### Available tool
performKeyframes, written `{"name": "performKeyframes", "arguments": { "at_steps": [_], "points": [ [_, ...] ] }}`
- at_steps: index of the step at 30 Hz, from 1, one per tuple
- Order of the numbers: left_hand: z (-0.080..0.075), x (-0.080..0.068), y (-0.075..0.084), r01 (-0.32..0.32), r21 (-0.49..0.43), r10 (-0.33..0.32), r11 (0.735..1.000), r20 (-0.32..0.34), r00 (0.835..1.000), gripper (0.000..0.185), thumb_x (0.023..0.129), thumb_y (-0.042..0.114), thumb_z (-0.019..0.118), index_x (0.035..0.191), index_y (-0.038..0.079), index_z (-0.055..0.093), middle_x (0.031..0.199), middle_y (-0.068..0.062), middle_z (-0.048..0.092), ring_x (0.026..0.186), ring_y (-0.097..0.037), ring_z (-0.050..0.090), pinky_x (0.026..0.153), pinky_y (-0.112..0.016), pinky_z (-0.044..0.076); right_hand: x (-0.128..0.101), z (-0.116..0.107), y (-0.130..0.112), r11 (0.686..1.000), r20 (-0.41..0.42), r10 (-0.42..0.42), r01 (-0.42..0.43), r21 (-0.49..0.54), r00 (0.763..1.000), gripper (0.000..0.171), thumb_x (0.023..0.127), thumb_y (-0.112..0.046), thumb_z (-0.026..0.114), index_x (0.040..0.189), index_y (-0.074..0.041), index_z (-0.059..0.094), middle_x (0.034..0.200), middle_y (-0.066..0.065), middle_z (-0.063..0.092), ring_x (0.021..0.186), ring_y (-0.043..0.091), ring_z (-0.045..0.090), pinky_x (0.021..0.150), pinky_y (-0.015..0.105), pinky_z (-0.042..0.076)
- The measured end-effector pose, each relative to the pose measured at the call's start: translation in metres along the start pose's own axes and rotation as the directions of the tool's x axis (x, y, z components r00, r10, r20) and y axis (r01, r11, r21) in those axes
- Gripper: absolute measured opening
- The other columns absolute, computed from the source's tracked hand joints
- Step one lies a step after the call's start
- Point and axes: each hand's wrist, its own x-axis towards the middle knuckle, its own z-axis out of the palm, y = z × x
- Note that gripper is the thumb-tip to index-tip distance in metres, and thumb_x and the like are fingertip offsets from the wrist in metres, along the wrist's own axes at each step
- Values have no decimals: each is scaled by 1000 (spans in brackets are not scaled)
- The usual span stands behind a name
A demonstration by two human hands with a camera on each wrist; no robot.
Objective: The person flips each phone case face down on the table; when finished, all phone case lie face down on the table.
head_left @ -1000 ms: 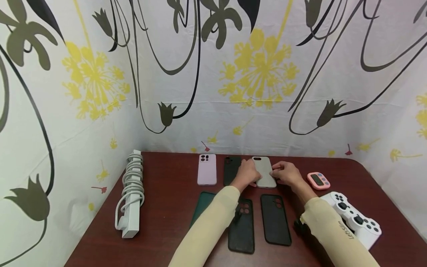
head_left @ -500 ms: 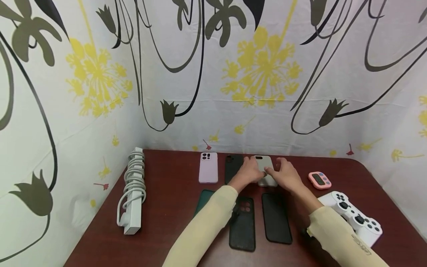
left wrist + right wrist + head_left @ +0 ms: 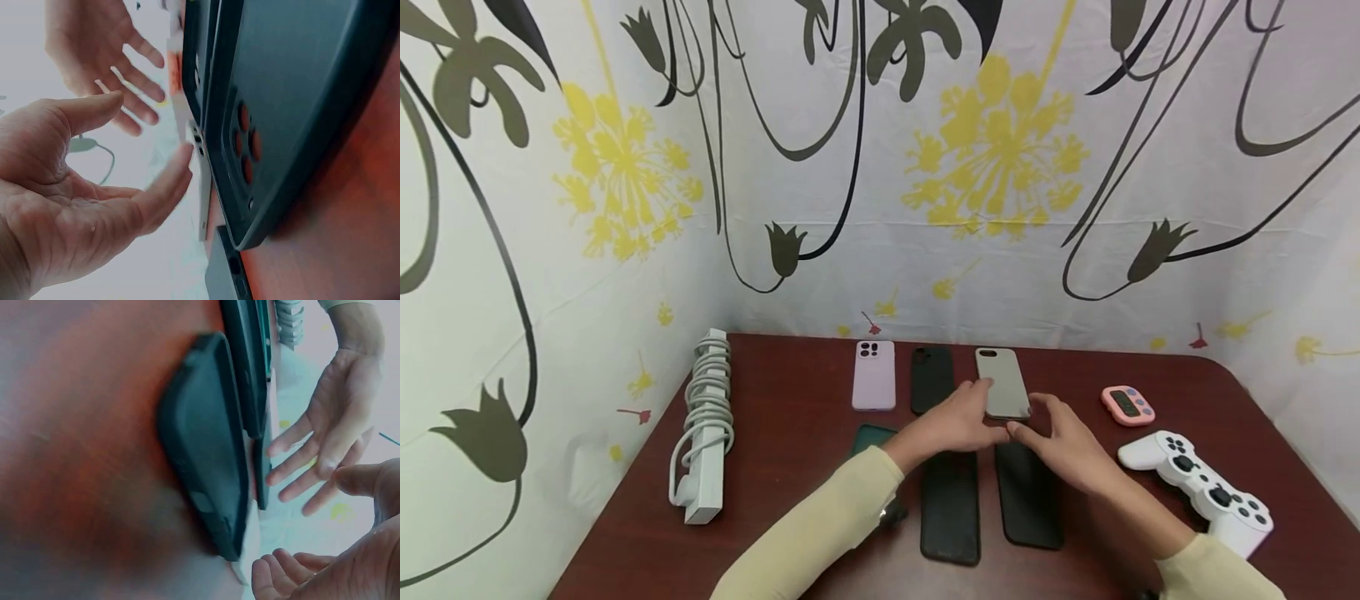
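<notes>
A pale grey phone case [image 3: 1003, 385] lies flat in the back row, its camera cutout at the far end. Above its near end my left hand [image 3: 953, 423] is spread with fingers fairly straight, holding nothing. My right hand [image 3: 1067, 446] faces it from the other side, fingers loosely extended; the thumb tips nearly meet. Whether a fingertip touches the case, I cannot tell. Under the hands lie two black phone cases, the left one [image 3: 950, 517] and the right one [image 3: 1032, 512]. In the left wrist view, a black case [image 3: 287, 94] lies hollow side up.
A lilac case [image 3: 874, 379] and a dark case [image 3: 931, 379] complete the back row. A green case [image 3: 871, 437] is partly behind my left arm. At left stands a cord-wrapped power strip [image 3: 706, 467]. A pink timer [image 3: 1127, 406] and white game controller [image 3: 1206, 483] lie at right.
Both hands have drawn back towards me from the pale grey case, which they were touching at its sides. The case stays in the back row. The head view has shifted slightly.
</notes>
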Motion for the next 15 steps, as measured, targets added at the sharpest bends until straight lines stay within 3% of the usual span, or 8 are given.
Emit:
{"name": "performKeyframes", "arguments": {
  "at_steps": [4,7,14,15],
  "points": [
    [3,-20,4,-47,-70,52,996,67,996,83,102,41,70,167,12,28,149,-10,60,116,-10,67,88,-24,56,-12,4,9,998,51,43,-45,44,998,89,105,-55,59,162,4,25,162,36,34,149,53,37,110,70,43],
    [7,-34,6,-68,-93,78,993,107,991,82,102,40,70,168,16,28,149,-7,61,109,-4,67,81,-20,54,-19,7,17,994,91,69,-76,82,993,88,106,-54,58,163,4,23,162,37,33,149,54,36,111,69,43],
    [18,-61,8,-55,-199,95,978,197,976,82,104,39,67,169,20,22,155,-5,56,127,-8,65,92,-23,55,-35,12,30,973,157,138,-164,161,978,92,107,-55,55,164,6,16,161,37,25,144,54,41,106,61,50],
    [20,-65,8,-46,-214,92,976,211,973,83,104,39,66,170,21,20,151,-5,59,123,-7,66,90,-24,55,-37,13,31,969,169,152,-180,170,974,93,107,-56,55,164,6,15,161,37,24,144,54,42,104,60,51]
  ]
}}
